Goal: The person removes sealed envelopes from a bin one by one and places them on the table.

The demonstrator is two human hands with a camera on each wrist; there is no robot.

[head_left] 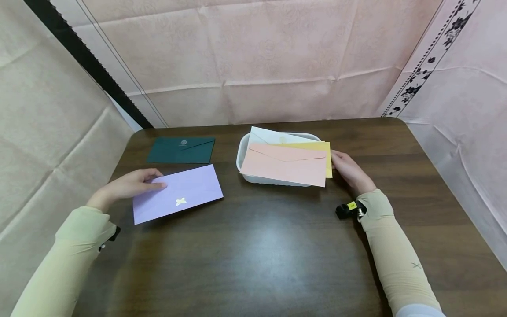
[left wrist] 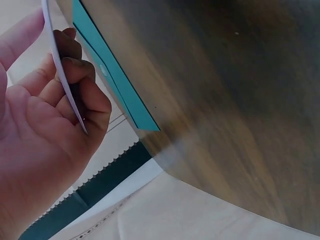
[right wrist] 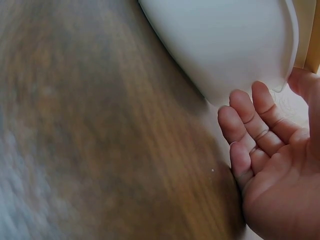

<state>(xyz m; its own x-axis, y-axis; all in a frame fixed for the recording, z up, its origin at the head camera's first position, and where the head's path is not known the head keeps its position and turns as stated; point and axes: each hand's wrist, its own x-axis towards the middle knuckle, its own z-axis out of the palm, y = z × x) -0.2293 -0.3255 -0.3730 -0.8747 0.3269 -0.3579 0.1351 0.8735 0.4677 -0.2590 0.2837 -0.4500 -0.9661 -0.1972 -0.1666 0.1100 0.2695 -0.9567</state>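
Observation:
My left hand (head_left: 126,189) pinches the left end of a lavender envelope (head_left: 194,185) with a small pale butterfly-shaped mark. In the left wrist view the thumb lies on one face of it, with curled fingers behind. A dark green envelope (head_left: 170,152) lies flat on the table just beyond. At the right, a white plastic basin (head_left: 239,158) carries a pink envelope (head_left: 285,167), a yellow envelope (head_left: 328,163) and a white envelope (head_left: 259,136), overlapping across its top. My right hand (head_left: 350,172) rests its loosely bent fingertips against the basin's right end, thumb near the rim.
A brown wood-grain table (head_left: 245,255) bears everything. Pale fabric (head_left: 277,61) hangs behind it and at both sides. A small black device (head_left: 346,210) is strapped at the right wrist, close above the tabletop.

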